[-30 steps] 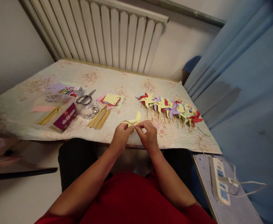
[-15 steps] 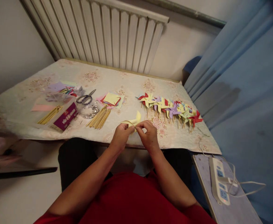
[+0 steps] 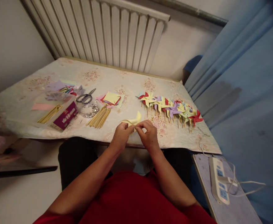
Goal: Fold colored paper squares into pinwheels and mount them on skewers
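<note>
In front of my body, over the table's near edge, a pale yellow paper pinwheel (image 3: 136,119) is partly folded, one blade curling upward. My left hand (image 3: 121,135) is closed on its left side, thumb on top. The fingertips of my right hand (image 3: 147,134) pinch together at the paper's middle, against the left thumb. Whatever small thing they grip there is too small to make out. Left of my hands lies a bundle of wooden sticks (image 3: 99,117). Behind it is a stack of coloured paper squares (image 3: 111,98).
Finished pinwheels on sticks (image 3: 171,109) stand in rows at the right. Toward the left are scissors (image 3: 85,97), a clear dish of metallic pins (image 3: 89,110), and a purple-fronted box (image 3: 65,116) with sticks. A power strip (image 3: 220,180) with cables lies on a side stand.
Hardly anything differs. Both hands keep their hold at the yellow paper, and the view has shifted very slightly.
</note>
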A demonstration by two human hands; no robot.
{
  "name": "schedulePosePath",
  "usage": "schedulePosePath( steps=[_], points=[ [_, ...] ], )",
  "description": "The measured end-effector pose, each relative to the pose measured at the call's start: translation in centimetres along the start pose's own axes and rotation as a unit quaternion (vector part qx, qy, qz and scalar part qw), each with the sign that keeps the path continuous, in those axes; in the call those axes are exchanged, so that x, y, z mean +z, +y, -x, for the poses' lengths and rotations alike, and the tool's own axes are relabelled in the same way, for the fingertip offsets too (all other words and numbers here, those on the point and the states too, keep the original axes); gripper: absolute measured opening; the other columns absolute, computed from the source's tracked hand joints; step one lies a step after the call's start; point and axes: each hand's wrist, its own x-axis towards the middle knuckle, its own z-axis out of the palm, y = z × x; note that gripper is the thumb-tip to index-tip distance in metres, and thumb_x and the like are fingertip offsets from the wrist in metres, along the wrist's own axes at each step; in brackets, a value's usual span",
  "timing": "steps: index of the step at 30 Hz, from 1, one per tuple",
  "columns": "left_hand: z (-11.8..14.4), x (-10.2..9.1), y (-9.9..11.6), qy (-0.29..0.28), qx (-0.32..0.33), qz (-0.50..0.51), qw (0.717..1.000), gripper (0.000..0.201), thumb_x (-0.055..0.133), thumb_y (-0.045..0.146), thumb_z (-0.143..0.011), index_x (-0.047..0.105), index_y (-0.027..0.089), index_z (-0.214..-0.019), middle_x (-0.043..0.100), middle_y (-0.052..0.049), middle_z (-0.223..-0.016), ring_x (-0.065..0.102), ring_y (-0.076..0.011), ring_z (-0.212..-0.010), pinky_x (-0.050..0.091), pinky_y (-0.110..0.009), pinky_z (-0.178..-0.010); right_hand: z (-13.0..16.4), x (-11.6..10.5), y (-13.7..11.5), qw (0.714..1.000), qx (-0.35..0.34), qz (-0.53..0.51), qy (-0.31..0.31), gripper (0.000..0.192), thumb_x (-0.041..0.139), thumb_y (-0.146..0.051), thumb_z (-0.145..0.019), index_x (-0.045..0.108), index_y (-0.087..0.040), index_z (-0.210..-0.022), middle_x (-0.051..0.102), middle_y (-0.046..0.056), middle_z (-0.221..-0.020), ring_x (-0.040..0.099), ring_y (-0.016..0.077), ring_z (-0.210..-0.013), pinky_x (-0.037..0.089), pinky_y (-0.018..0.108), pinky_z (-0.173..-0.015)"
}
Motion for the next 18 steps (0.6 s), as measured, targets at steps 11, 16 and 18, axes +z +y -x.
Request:
schedulePosePath(
  steps=[11, 16, 18],
  points=[
    [-0.08, -0.07, -0.28, -0.003, 0.031, -0.031, 0.999, 0.021, 0.060, 0.033, -0.075, 0.052, 0.017, -0.066, 0.047, 0.005, -0.060, 0.042, -0.0096, -0.058, 0.035, -0.024, -0.057, 0.04, 0.02, -0.02, 1.000, 0.009, -0.001, -0.005, 0.014, 0.061, -0.016, -0.084, 0.058, -0.021, -0.071, 0.061, 0.001, -0.071, 0.055, 0.0175, -0.074, 0.043, 0.032, -0.071],
    [-0.34, -0.50, -0.51, -0.019, 0.133, -0.134, 0.982, 0.015, 0.054, 0.028, -0.080, 0.056, 0.017, -0.071, 0.055, 0.001, -0.073, 0.050, -0.0128, -0.069, 0.040, -0.026, -0.068, -0.04, -0.28, 0.20, 1.000, 0.006, 0.017, -0.021, 0.014, 0.060, -0.018, -0.085, 0.058, -0.022, -0.072, 0.061, 0.001, -0.072, 0.055, 0.0176, -0.074, 0.044, 0.031, -0.071],
    [-0.43, -0.61, -0.56, -0.019, 0.160, -0.166, 0.973, 0.014, 0.051, 0.026, -0.081, 0.057, 0.017, -0.073, 0.056, 0.000, -0.076, 0.051, -0.0136, -0.072, 0.041, -0.026, -0.070, -0.09, -0.44, 0.28, 0.998, -0.014, 0.048, -0.036, 0.014, 0.058, -0.018, -0.086, 0.059, -0.022, -0.073, 0.061, 0.001, -0.073, 0.054, 0.0181, -0.075, 0.043, 0.032, -0.072]
  ],
)
